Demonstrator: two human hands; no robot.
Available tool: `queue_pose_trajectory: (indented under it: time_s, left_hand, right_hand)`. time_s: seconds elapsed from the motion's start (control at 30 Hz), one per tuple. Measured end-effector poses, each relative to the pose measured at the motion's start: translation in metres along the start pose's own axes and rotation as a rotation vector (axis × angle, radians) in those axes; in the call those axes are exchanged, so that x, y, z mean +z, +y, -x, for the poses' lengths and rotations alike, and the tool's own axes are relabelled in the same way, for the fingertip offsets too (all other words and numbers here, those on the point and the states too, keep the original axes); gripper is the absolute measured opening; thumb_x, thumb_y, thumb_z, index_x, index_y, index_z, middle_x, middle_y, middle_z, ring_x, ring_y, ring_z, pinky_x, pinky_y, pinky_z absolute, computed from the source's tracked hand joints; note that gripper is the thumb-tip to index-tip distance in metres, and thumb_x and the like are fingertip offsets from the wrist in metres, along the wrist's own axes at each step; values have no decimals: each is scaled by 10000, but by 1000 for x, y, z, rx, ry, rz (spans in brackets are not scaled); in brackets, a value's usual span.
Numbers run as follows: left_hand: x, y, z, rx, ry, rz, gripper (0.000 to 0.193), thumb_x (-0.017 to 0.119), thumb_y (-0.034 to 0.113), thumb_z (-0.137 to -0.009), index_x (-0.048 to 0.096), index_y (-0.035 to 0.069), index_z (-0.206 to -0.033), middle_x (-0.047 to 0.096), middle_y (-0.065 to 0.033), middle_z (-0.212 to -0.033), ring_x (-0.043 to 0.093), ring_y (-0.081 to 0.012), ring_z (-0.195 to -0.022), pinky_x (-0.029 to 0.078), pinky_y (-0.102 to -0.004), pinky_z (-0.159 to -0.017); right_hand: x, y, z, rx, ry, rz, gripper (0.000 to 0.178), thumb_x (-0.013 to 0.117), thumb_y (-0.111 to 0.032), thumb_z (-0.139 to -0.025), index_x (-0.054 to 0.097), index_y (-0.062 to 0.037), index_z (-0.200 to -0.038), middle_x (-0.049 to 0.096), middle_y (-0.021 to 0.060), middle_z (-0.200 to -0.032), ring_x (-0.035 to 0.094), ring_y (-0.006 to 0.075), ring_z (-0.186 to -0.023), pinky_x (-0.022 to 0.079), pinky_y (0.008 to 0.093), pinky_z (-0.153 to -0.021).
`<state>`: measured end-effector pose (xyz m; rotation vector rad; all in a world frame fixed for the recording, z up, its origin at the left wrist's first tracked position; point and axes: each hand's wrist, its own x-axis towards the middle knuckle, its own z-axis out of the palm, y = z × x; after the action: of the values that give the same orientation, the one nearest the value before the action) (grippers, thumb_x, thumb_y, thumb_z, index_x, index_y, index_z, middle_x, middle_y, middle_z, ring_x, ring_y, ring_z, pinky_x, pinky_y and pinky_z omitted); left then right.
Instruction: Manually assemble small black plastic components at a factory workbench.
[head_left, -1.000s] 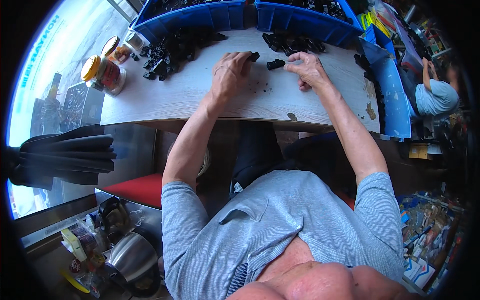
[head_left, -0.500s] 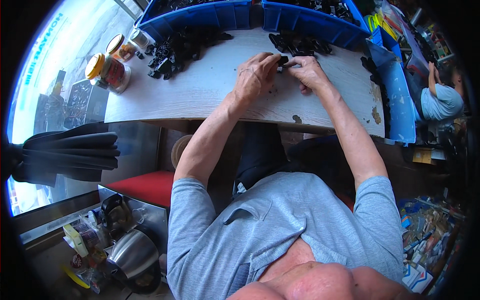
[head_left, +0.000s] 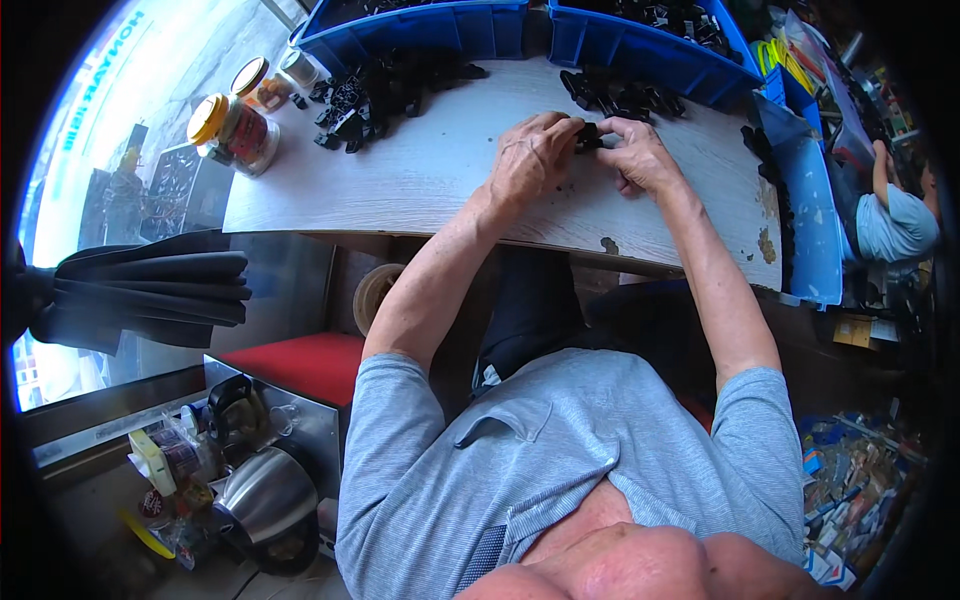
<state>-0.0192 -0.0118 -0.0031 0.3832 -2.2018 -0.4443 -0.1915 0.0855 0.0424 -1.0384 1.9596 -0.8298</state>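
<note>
Over the far middle of the white wood-grain table [head_left: 400, 190], my two hands meet at a small black plastic part [head_left: 588, 137]. My left hand [head_left: 533, 158] has its fingers closed around the part's left side, hiding much of it. From the right, the thumb and forefinger of my right hand [head_left: 643, 158] pinch the same part, its other fingers curled under. Just beyond the hands lies a heap of black plastic parts [head_left: 622, 96]. A larger heap of similar pieces [head_left: 375, 95] spreads over the table's far left.
Two blue bins [head_left: 425, 38] of black parts stand along the far edge. A light-blue tray [head_left: 815, 220] lines the right side. Lidded jars [head_left: 240, 140] stand at the left. A steel kettle [head_left: 268, 500] is at the lower left. Another person [head_left: 895, 222] sits at the far right.
The whole view has shifted slightly, placing the scene further right. My fingers have moved a little around the black part, which now shows at a different angle between both hands.
</note>
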Motion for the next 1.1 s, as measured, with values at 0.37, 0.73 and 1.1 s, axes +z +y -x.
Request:
queue_pose_trajectory:
  time_s: [0.37, 0.73, 1.1]
  left_hand:
    - [0, -9, -1, 39, -148, -44, 271, 683, 56, -902, 738, 106, -1163, 727, -125, -1128, 717, -322, -982, 596, -405, -825]
    - [-13, 9, 2, 43, -291, -202, 405, 695, 87, -903, 692, 164, -1301, 691, -61, -1298, 628, -286, -1227, 464, -467, -1058]
    - [-29, -29, -3, 25, 217, -492, 307, 632, 70, -866, 649, 80, -1172, 663, -106, -1190, 589, -335, -1135, 496, -473, -903]
  right_hand:
    - [2, 0, 2, -8, 0, 33, 426, 695, -153, -852, 668, -117, -1276, 645, 53, -690, 578, 107, -500, 511, 279, -448]
    - [5, 1, 6, -64, 30, -35, 332, 718, -114, -867, 686, -116, -1197, 517, -31, -578, 490, 77, -437, 392, 256, -384]
    - [1, 12, 9, -39, 112, -176, 402, 806, -221, -844, 655, -49, -1175, 527, -19, -571, 524, 86, -451, 451, 254, -408]
